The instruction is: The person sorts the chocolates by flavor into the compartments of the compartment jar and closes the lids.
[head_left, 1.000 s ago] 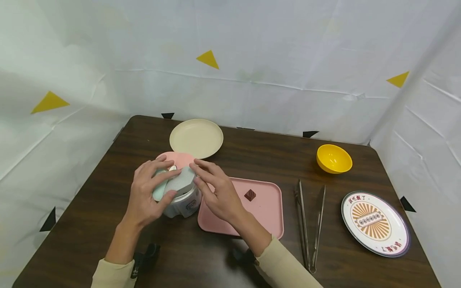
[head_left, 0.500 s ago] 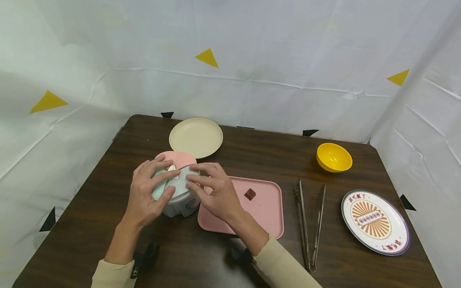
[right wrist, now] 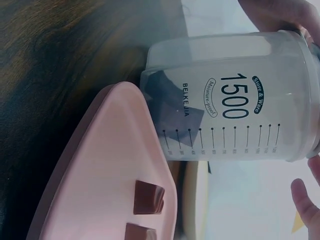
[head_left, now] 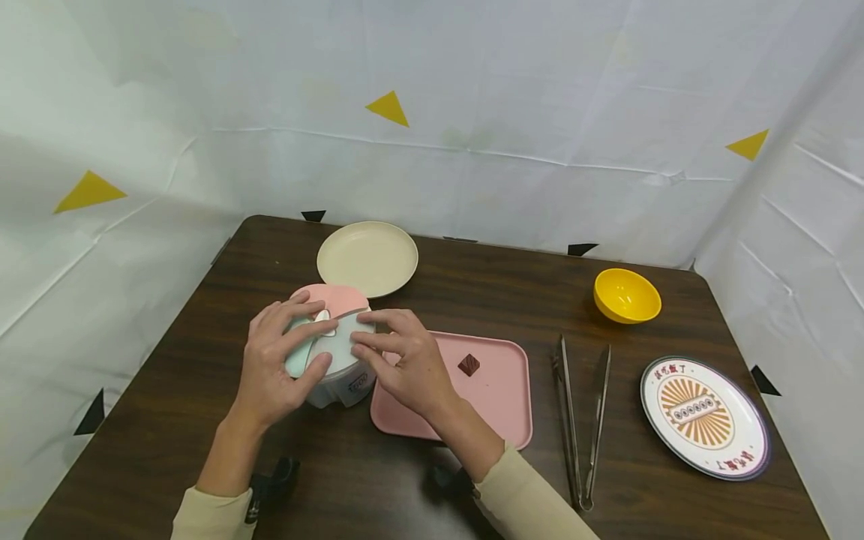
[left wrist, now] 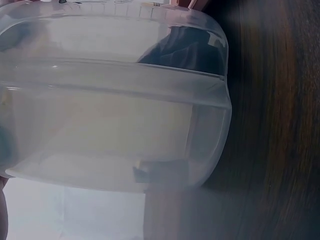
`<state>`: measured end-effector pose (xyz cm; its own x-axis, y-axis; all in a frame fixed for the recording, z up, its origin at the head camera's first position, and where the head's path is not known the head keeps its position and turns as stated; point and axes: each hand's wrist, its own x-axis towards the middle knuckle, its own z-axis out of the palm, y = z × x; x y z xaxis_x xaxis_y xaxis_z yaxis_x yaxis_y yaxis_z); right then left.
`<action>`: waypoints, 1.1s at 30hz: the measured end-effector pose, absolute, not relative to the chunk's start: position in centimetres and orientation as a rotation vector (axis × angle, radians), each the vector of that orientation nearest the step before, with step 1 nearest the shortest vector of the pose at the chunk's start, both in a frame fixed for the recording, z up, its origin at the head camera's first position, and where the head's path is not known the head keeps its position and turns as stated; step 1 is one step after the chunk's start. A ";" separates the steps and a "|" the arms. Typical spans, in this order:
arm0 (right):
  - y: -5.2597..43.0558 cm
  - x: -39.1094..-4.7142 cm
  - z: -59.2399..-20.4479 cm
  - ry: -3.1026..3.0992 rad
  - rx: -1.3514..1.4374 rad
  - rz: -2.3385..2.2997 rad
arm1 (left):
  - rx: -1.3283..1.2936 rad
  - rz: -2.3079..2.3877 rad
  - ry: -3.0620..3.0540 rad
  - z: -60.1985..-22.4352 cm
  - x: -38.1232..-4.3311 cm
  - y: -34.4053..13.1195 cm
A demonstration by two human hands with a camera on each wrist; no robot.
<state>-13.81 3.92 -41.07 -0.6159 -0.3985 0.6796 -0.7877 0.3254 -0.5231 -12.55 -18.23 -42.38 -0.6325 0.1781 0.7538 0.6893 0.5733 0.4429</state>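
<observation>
Left of centre in the head view stands the lidded container [head_left: 332, 391], the left hand [head_left: 275, 351] spread wide over its lid [head_left: 343, 348], apparently for steadiness, the right hand [head_left: 413, 365] resting extended fingertips there.

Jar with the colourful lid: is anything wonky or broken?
Maybe the pale flap: a dark line shows between it and the pink flap, so it may not be fully down. The jar stands upright; no crack shows.

Left of centre in the head view, the bare left hand [head_left: 271, 349] hides part of a rounded pink, mint and grey plastic lid [head_left: 342, 348]. The right wrist view's lower edge cuts off a square brown block [right wrist: 141, 233]; scale numerals [right wrist: 224, 151] on the translucent plastic canister [right wrist: 225, 95] are too small to read.
</observation>
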 end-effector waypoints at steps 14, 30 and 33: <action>3.9 -13.9 -41.5 -2.169 1.038 1.152 | -0.728 -0.908 -2.150 -42.3 -12.6 -18.4; 4.1 -13.2 -40.1 -2.212 1.156 0.902 | -0.691 -0.894 -2.162 -42.3 -12.4 -18.4; 3.8 -12.8 -39.7 -2.186 1.231 0.755 | -0.687 -0.875 -2.171 -42.2 -12.3 -18.4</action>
